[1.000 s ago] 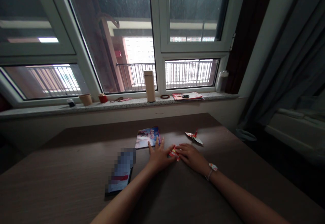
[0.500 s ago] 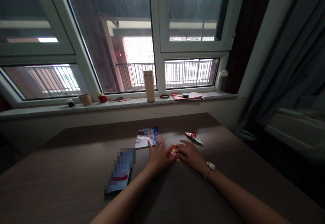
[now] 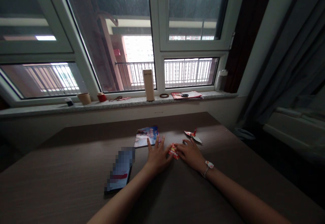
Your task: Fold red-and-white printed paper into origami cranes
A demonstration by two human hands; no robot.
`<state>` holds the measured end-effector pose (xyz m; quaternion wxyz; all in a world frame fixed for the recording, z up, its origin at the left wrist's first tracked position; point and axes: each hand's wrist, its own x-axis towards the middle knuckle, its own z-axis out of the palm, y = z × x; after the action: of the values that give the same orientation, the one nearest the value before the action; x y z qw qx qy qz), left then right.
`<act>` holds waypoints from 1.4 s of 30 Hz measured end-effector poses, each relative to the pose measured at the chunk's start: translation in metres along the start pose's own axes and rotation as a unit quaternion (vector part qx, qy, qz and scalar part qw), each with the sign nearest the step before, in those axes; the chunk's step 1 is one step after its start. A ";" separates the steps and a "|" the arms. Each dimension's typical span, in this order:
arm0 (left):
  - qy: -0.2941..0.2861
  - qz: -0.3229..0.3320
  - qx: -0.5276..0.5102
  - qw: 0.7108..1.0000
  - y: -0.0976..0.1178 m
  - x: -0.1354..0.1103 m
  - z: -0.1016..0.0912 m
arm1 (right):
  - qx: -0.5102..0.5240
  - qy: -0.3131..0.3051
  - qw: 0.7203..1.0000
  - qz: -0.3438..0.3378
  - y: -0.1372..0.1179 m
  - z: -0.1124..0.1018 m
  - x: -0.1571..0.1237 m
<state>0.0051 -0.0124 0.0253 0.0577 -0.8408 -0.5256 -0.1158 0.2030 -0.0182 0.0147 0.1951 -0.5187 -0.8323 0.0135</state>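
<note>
A small red and white folded paper piece [image 3: 174, 151] lies on the dark wooden table [image 3: 76, 170], between my two hands. My left hand [image 3: 157, 155] lies flat with fingers spread, its thumb against the paper. My right hand [image 3: 190, 154] presses on the paper's right side with fingers closed down on it. A finished paper crane [image 3: 193, 135] sits just beyond my right hand. A colourful printed sheet [image 3: 147, 136] lies just beyond my left fingertips.
A dark phone-like object [image 3: 119, 171] lies to the left of my left arm. On the windowsill [image 3: 38, 109] stand a tall beige flask [image 3: 148, 85], a cup [image 3: 84, 98], a red pot [image 3: 102, 97], and papers with scissors [image 3: 186, 95]. Grey curtains [image 3: 286, 65] hang at the right.
Both hands stay on the folded paper with only slight finger shifts. The view has drifted a little.
</note>
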 end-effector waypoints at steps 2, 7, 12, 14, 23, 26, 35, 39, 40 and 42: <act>-0.003 0.003 0.003 1.000 -0.001 -0.004 -0.006 | -0.005 -0.005 1.000 0.008 -0.001 0.000 0.000; 0.005 0.016 0.017 1.000 -0.004 -0.008 -0.019 | -0.010 -0.015 1.000 0.017 -0.001 0.000 0.001; 0.017 0.046 0.030 0.998 -0.004 -0.005 -0.028 | -0.009 -0.012 1.000 0.026 -0.002 -0.001 0.000; 0.019 0.057 0.035 0.998 -0.003 -0.005 -0.030 | -0.012 -0.010 1.000 0.026 -0.003 -0.002 0.000; 0.017 0.082 0.049 0.995 -0.001 -0.005 -0.035 | -0.001 -0.013 1.000 0.023 -0.002 -0.001 -0.001; 0.003 0.076 0.051 0.996 0.000 -0.005 -0.039 | 0.008 -0.010 1.000 0.025 -0.002 -0.001 -0.001; 0.027 0.072 0.022 0.997 -0.006 -0.005 -0.029 | 0.032 -0.008 0.999 0.028 -0.001 0.000 -0.002; 0.070 0.057 0.017 0.996 -0.008 -0.005 -0.014 | 0.068 -0.021 0.997 0.035 0.002 0.002 -0.002; 0.075 0.051 0.013 0.996 -0.007 -0.004 -0.011 | 0.076 -0.026 0.996 0.038 0.002 0.002 -0.002; 0.078 0.034 -0.001 0.996 -0.005 -0.004 -0.005 | 0.092 -0.031 0.994 0.045 0.004 0.003 -0.001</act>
<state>-0.0021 -0.0145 0.0293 0.1018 -0.8467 -0.4905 -0.1794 0.2057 -0.0164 0.0104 0.2151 -0.5349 -0.8090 0.1145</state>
